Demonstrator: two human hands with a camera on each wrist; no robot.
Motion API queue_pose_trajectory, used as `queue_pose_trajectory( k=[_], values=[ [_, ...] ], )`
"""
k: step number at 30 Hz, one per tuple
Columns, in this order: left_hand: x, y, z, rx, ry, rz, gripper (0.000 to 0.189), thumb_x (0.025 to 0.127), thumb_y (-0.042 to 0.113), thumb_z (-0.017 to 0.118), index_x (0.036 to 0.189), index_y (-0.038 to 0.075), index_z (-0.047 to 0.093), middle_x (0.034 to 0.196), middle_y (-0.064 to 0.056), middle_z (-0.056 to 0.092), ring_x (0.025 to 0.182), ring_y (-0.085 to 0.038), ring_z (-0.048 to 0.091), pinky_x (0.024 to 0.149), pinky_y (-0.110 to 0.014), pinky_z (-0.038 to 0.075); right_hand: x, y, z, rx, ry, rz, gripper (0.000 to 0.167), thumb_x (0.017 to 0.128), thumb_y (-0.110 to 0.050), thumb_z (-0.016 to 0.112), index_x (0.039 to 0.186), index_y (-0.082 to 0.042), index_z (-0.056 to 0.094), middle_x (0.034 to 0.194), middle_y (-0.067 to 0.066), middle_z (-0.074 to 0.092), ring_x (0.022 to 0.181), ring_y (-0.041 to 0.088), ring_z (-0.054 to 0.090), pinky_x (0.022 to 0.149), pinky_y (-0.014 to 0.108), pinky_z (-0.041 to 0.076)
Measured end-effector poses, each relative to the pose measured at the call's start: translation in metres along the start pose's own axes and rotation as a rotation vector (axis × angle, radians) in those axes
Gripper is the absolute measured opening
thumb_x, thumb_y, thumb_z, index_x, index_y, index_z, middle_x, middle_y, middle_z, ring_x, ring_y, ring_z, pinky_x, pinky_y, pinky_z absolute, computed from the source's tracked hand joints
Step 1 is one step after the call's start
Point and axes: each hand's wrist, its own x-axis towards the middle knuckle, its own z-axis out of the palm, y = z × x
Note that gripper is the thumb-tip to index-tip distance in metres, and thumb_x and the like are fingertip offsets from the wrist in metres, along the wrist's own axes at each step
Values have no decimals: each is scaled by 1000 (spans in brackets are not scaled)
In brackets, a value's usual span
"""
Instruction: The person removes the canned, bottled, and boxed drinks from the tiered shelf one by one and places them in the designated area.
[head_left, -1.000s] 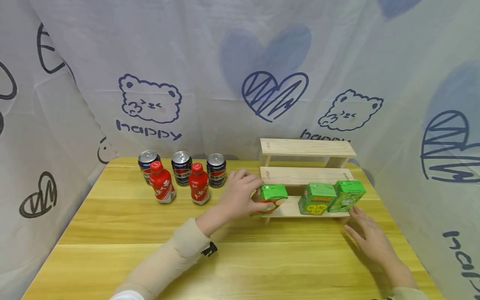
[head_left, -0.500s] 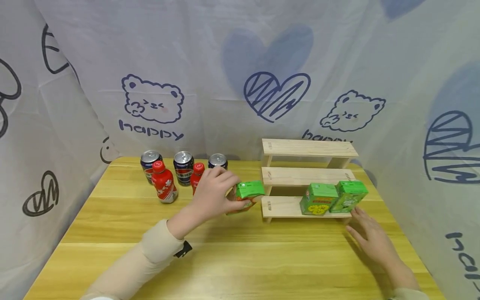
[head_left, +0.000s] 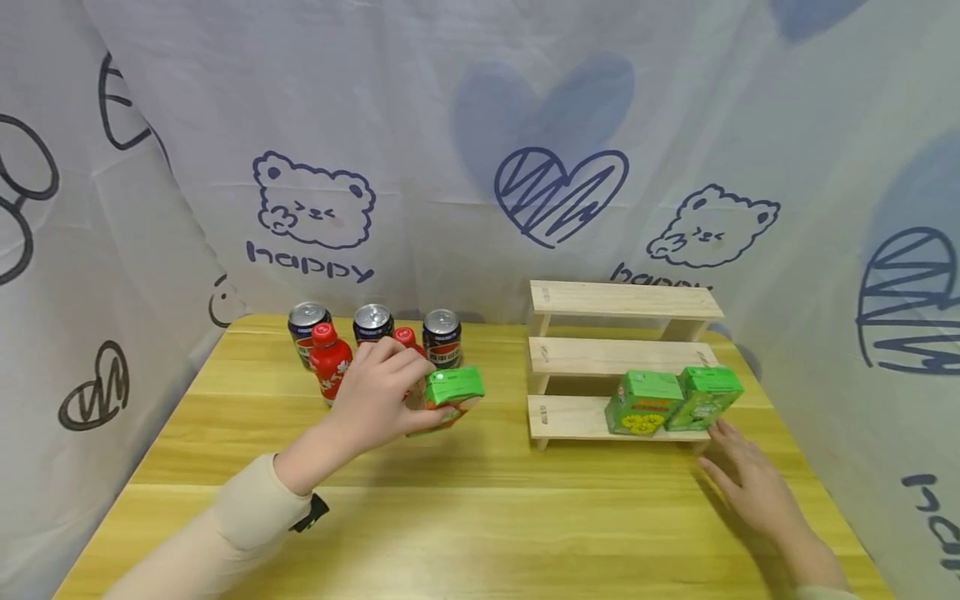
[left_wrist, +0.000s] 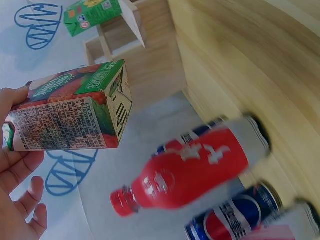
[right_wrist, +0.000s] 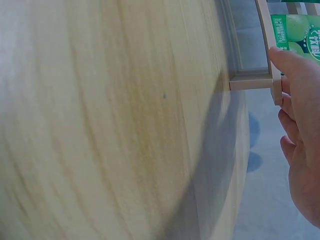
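The left hand (head_left: 382, 396) is gripping a drink carton (head_left: 453, 385), the thumb on its near side and the fingers round the opposite one. The carton is sitting well apart from the right hand (head_left: 753, 492) and seems to be hanging clear of the table (head_left: 465, 525). The right hand is lying at the near corner of the wooden shelf (head_left: 558, 419); whether it is pinching that corner or only touching it, one cannot tell.

If full, the carton is probably weighing modestly — easy for one hand — and keeping its box shape under light pressure. Its thin board walls may be giving if squeezed hard, and the glossy print may be a little slick. The left hand is holding it toward the top, leaving the base free; opposite side walls are offering the safest purchase, while the folded edges are likely denting first.

A red bottle (head_left: 327, 362) is standing just beyond the left hand — a can (head_left: 442, 342) too.
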Motion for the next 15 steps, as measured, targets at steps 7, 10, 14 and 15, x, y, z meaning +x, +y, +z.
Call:
queue_pose_trajectory(
  k=[7,10,14,15],
  values=[
    [-14,-15,-14,15,5,-8,52,58,53,88,89,16,68,80,4,67,82,-19,49,71,-35,36,-1,1,0,9,3,-5,58,97,-28,59,143,4,42,151,28,35,144,42,29,122,25,-2],
    [-21,-22,-19,15,1,-23,52,57,51,88,89,15,69,82,3,68,81,-19,48,72,-36,36,0,1,0,14,1,-5,58,97,-28,59,143,4,42,151,28,35,144,42,29,123,29,0],
    [-31,-31,-27,13,-22,-49,52,57,50,87,88,13,69,80,2,67,79,-18,45,72,-36,33,0,2,1,14,1,-5,58,97,-27,59,143,4,42,151,29,35,144,41,28,123,30,0],
    [-33,-34,-30,12,-34,-55,51,57,50,87,88,13,68,80,2,67,79,-18,44,72,-35,33,0,2,1,14,2,-7,58,97,-27,59,143,4,42,151,29,35,145,41,27,123,29,0]
  ],
)
